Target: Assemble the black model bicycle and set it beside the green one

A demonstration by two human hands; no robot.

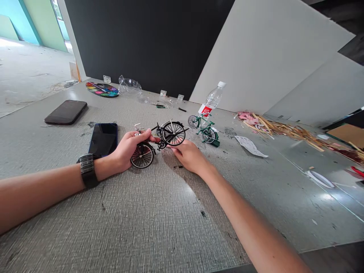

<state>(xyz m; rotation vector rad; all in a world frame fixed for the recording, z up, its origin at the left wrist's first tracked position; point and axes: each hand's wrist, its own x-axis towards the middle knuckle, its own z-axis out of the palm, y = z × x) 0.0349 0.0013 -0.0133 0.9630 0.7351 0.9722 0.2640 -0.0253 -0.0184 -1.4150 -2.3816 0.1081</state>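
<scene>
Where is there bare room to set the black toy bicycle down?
Mostly free: the grey textured tabletop between left forearm and right forearm, dark specks aside. Crowded: beyond the right hand, where the green toy bicycle and clear red-labelled plastic bottle stand.

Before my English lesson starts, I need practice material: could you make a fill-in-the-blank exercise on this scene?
1. The held model bicycle, gripped by the left hand, is mainly ____ in colour.
2. The standing model bicycle near the plastic bottle is mainly ____ in colour.
3. The bottle's cap is ____.
4. A dark wristband circles the person's ____ wrist.

Missing words: black; green; white; left.
</scene>
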